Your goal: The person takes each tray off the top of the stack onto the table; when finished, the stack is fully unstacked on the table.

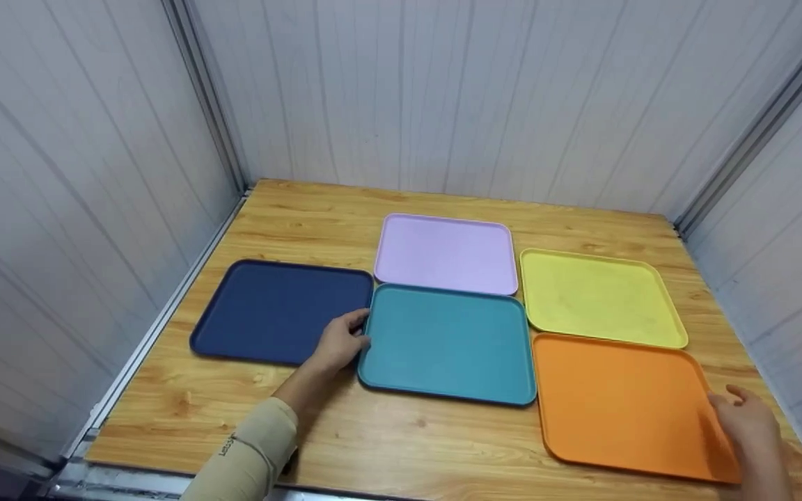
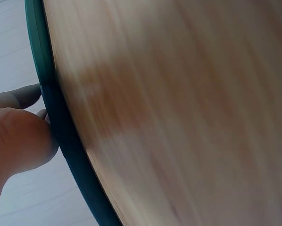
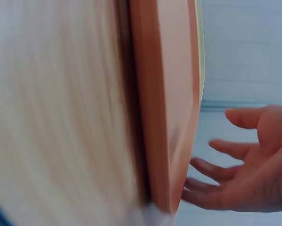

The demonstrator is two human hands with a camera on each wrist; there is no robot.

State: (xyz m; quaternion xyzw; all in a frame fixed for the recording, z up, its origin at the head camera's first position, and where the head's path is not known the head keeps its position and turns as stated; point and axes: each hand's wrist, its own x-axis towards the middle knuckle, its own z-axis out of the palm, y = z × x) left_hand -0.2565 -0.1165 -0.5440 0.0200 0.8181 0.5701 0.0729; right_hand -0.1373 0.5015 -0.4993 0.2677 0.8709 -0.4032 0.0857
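Note:
My left hand (image 1: 338,342) is at the seam between a navy tray (image 1: 276,306) and a teal tray (image 1: 446,341), fingertips touching the teal tray's left edge. The left wrist view shows its thumb (image 2: 25,139) beside the dark tray edge, with the other fingers mostly hidden. My right hand (image 1: 749,421) is beside the right rim of an orange tray (image 1: 631,403). In the right wrist view that hand (image 3: 259,165) has its fingers loosely spread, the lowest fingertips at the orange rim. All these trays lie flat.
Behind the teal tray lies a lilac tray (image 1: 446,254); a yellow tray (image 1: 599,296) lies behind the orange one. They rest on a wood-grain table (image 1: 401,445) enclosed by pale panel walls (image 1: 443,97) at the back and sides.

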